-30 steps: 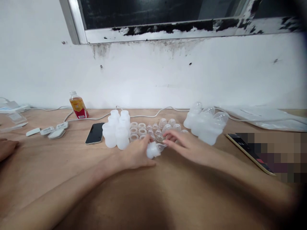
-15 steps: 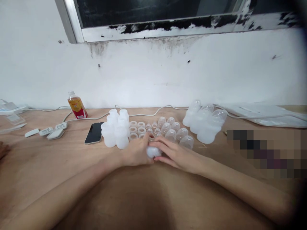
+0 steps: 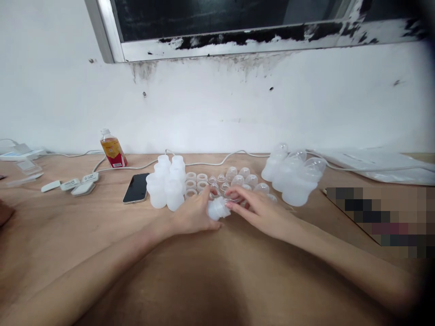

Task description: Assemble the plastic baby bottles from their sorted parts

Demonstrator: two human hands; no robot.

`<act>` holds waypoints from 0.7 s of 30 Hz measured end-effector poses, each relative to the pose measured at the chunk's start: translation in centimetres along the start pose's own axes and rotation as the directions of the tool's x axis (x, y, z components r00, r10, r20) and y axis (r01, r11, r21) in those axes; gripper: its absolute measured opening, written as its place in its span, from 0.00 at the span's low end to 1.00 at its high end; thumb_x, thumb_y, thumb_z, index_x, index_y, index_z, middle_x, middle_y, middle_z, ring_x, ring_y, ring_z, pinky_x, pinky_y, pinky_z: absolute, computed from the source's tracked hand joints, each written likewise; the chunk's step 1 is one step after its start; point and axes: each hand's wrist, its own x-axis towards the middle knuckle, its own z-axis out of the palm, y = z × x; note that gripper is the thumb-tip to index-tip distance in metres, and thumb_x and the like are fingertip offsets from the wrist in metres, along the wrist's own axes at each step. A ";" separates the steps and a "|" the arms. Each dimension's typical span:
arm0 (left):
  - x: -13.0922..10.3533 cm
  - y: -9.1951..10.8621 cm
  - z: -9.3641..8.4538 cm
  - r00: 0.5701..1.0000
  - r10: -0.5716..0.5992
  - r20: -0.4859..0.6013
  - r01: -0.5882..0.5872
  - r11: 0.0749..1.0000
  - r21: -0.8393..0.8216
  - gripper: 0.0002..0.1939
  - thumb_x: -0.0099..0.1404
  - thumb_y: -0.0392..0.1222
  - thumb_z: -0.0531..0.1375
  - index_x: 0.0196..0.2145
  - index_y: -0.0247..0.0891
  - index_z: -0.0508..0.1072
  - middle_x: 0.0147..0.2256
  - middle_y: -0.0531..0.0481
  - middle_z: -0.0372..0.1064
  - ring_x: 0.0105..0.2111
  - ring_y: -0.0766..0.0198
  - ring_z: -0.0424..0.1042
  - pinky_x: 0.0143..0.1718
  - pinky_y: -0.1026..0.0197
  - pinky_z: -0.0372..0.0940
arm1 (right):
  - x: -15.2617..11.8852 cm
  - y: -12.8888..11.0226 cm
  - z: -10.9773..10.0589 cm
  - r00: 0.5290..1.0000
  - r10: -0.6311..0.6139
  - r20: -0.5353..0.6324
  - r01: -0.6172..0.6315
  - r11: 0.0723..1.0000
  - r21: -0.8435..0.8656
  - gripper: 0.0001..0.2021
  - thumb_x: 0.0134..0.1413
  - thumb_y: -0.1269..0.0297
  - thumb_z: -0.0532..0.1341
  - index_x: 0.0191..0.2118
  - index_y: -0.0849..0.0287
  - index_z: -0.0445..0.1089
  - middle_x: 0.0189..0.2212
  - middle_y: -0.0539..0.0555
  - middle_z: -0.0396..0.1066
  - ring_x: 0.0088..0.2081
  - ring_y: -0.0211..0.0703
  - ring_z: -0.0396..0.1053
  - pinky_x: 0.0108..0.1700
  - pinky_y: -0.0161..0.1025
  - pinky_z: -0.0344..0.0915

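Observation:
My left hand [image 3: 192, 213] is wrapped around a small translucent white baby bottle [image 3: 215, 210], tilted with its neck to the right. At that neck end, the curled fingers and thumb of my right hand [image 3: 265, 212] grip the ring-like part; its exact shape is unclear. Just beyond the hands lie white collar rings [image 3: 202, 177], clear nipples [image 3: 221, 177] and clear domed caps [image 3: 244, 171], partly covered by my fingers. Several open white bottles [image 3: 166, 183] stand to the left of the rings. Capped bottles [image 3: 295, 181] stand on the right.
A phone [image 3: 136, 188] lies left of the bottles, with a drink bottle [image 3: 113, 149] behind it. White plastic pieces [image 3: 83, 186] and a cable [image 3: 217, 162] lie on the wooden table [image 3: 84, 235]. Another person's hand [image 3: 5, 212] shows at the left edge. A plastic bag [image 3: 377, 167] lies at the right.
The bottle has tipped over so its neck points right, toward my right hand. My right hand has shifted slightly right and its fingers have moved back from around the bottle. The view has shifted slightly.

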 end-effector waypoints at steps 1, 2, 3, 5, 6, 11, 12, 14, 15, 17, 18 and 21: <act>-0.1 0.2 -0.1 1.000 0.003 0.007 -0.003 1.000 0.001 0.32 0.45 0.48 0.61 0.45 0.38 0.53 0.34 0.48 0.64 0.33 0.57 0.66 0.32 0.58 0.61 | 0.1 0.2 -0.2 0.997 0.010 0.079 -0.014 0.998 0.054 0.13 0.55 0.57 0.48 0.40 0.58 0.61 0.31 0.53 0.68 0.33 0.41 0.66 0.35 0.38 0.62; -0.3 0.5 -0.2 1.000 0.001 0.011 -0.001 1.000 -0.003 0.30 0.45 0.48 0.61 0.45 0.39 0.54 0.34 0.49 0.64 0.33 0.58 0.66 0.32 0.58 0.61 | 0.2 0.4 -0.5 0.992 0.004 0.127 -0.016 0.995 0.099 0.13 0.55 0.56 0.47 0.39 0.58 0.61 0.28 0.52 0.68 0.30 0.40 0.66 0.32 0.37 0.62; -0.7 0.7 -0.3 1.000 -0.006 0.012 0.007 1.000 -0.011 0.29 0.46 0.48 0.60 0.44 0.39 0.54 0.34 0.49 0.64 0.32 0.59 0.66 0.32 0.59 0.61 | 0.3 0.6 -0.9 0.991 -0.005 0.136 -0.012 0.992 0.127 0.13 0.55 0.56 0.48 0.39 0.58 0.61 0.27 0.51 0.67 0.29 0.39 0.66 0.31 0.36 0.62; -2.0 0.9 -0.5 0.999 -0.031 -0.021 0.030 0.998 -0.047 0.25 0.49 0.49 0.59 0.42 0.40 0.55 0.33 0.50 0.64 0.31 0.61 0.65 0.31 0.61 0.61 | 0.4 0.9 -2.1 0.998 -0.022 0.065 0.013 0.992 0.127 0.13 0.53 0.55 0.50 0.40 0.58 0.62 0.30 0.52 0.67 0.30 0.39 0.66 0.29 0.35 0.62; -2.9 0.8 -0.5 0.997 -0.045 -0.061 0.041 0.997 -0.070 0.23 0.50 0.50 0.58 0.41 0.40 0.56 0.33 0.51 0.64 0.31 0.62 0.65 0.31 0.61 0.61 | 0.4 1.1 -2.6 0.999 -0.030 0.023 0.028 0.994 0.103 0.14 0.52 0.55 0.51 0.40 0.57 0.62 0.32 0.53 0.67 0.30 0.40 0.66 0.29 0.35 0.62; -8.4 -1.8 -1.2 0.895 -0.115 -0.431 0.109 0.993 -0.038 0.20 0.52 0.50 0.56 0.39 0.39 0.57 0.38 0.48 0.61 0.38 0.60 0.64 0.39 0.58 0.61 | 0.0 1.7 -1.7 0.986 -0.092 0.140 0.112 0.983 -0.144 0.11 0.53 0.60 0.50 0.40 0.57 0.61 0.34 0.54 0.67 0.33 0.42 0.65 0.32 0.37 0.61; -9.2 -2.7 -1.6 0.872 -0.146 -0.466 0.157 0.987 -0.016 0.19 0.52 0.50 0.57 0.38 0.39 0.57 0.37 0.48 0.61 0.38 0.59 0.64 0.40 0.56 0.61 | -0.1 1.7 -0.9 0.975 -0.099 0.201 0.137 0.973 -0.186 0.10 0.54 0.61 0.49 0.40 0.57 0.61 0.34 0.54 0.66 0.33 0.42 0.65 0.32 0.37 0.60; -10.1 -4.3 -2.5 0.817 -0.248 -0.521 0.269 0.962 -0.037 0.18 0.51 0.51 0.57 0.35 0.39 0.58 0.33 0.50 0.62 0.34 0.59 0.65 0.37 0.55 0.62 | -0.2 1.8 0.7 0.956 -0.110 0.270 0.178 0.953 -0.244 0.09 0.55 0.64 0.47 0.39 0.59 0.60 0.34 0.55 0.66 0.31 0.42 0.65 0.31 0.37 0.60; -10.2 -5.0 -3.0 0.795 -0.294 -0.530 0.310 0.949 -0.060 0.18 0.51 0.52 0.57 0.35 0.39 0.58 0.31 0.51 0.62 0.33 0.59 0.66 0.36 0.55 0.63 | -0.2 1.7 1.4 0.954 -0.111 0.280 0.188 0.946 -0.265 0.09 0.55 0.65 0.46 0.39 0.60 0.59 0.34 0.56 0.65 0.30 0.41 0.65 0.31 0.37 0.59; -9.9 -6.0 -3.7 0.772 -0.353 -0.528 0.347 0.931 -0.114 0.19 0.50 0.52 0.58 0.35 0.40 0.59 0.32 0.51 0.63 0.33 0.58 0.66 0.35 0.54 0.63 | -0.1 1.7 2.2 0.955 -0.110 0.274 0.191 0.938 -0.290 0.08 0.55 0.65 0.45 0.37 0.61 0.57 0.33 0.57 0.65 0.29 0.41 0.64 0.29 0.36 0.59; -9.5 -6.4 -3.9 0.767 -0.363 -0.530 0.345 0.929 -0.136 0.20 0.49 0.52 0.59 0.36 0.40 0.58 0.33 0.50 0.63 0.35 0.57 0.66 0.37 0.54 0.63 | 0.0 1.8 2.4 0.955 -0.108 0.276 0.192 0.936 -0.295 0.08 0.55 0.64 0.45 0.36 0.60 0.57 0.32 0.56 0.65 0.28 0.40 0.64 0.29 0.36 0.58; -8.4 -7.3 -3.9 0.769 -0.339 -0.542 0.296 0.940 -0.168 0.23 0.50 0.51 0.59 0.41 0.40 0.56 0.39 0.49 0.62 0.41 0.55 0.64 0.41 0.54 0.62 | 0.4 2.0 2.6 0.958 -0.081 0.274 0.161 0.946 -0.281 0.08 0.56 0.60 0.45 0.35 0.59 0.55 0.28 0.54 0.65 0.26 0.40 0.64 0.27 0.35 0.57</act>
